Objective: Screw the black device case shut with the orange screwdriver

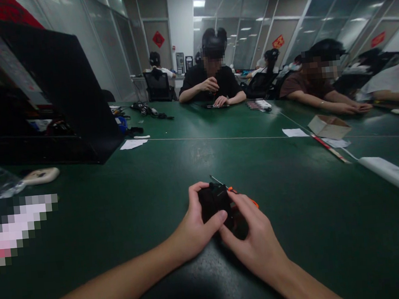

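Forearms (134, 281), black device (212, 203) between left fingers (217, 219) and right fingers (248, 206)

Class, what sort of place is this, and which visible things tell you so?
Probably a shared office or workshop: several people sit at a large green table, with an office chair and glass partitions behind.

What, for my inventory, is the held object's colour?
The held object is black, best seen in the head view.
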The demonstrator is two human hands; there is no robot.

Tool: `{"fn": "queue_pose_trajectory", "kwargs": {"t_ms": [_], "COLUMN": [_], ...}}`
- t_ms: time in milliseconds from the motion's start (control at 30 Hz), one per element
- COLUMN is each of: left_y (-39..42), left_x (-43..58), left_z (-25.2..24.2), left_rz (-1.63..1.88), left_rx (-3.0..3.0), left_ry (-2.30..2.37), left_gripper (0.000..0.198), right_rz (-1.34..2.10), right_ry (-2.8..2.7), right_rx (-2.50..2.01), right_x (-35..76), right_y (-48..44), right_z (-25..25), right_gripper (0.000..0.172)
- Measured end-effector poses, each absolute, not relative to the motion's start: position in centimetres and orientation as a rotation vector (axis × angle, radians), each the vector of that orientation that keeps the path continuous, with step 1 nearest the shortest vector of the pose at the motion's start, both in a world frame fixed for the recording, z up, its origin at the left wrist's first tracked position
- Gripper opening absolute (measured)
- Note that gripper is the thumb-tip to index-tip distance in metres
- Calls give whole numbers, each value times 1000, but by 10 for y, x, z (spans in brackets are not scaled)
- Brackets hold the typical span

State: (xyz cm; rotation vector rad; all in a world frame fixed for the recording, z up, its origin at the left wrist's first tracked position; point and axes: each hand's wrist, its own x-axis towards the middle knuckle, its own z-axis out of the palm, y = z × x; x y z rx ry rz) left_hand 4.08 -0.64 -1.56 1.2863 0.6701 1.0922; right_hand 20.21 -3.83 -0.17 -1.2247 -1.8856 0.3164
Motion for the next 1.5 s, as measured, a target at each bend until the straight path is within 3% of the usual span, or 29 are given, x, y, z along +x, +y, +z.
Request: {"fn": "queue_pose_trajectory", "kwargs": {"t_ms": [200, 400, 533, 667, 867, 1033, 1333, 1500], "left_y": [-8, -2, 2, 4, 9, 14, 13, 8], "left_x": [41, 41, 42, 43, 37, 32, 29, 33], "left_z": [-19, -21, -16, -3, 2, -2, -7, -5], "left_rz": [1113, 1099, 1113, 994, 863, 801, 616, 648], "left_rx": [1331, 1267, 1091, 789, 553, 426, 539, 592], "left_ry": [670, 656, 673, 518, 439, 421, 399, 387], "left_gripper": [62, 67, 56, 53, 36, 33, 54, 48], "right_rz": [456, 1166, 1741, 2027, 2102, 2085, 2129, 2105], "right_ry": [-1770, -1155, -738, -597, -510, -524, -532, -590], "right_rx": [-1192, -1143, -836, -520, -386, -323, -310, -339], "right_x": [206, 213, 220, 231, 232, 233, 229, 230], "right_y": [-37, -26, -24, -25, -27, -31, -30, -28], "right_z": [0, 5, 10, 10, 14, 16, 20, 18], "right_gripper": [16, 23, 30, 43, 65, 81, 57, 54]}}
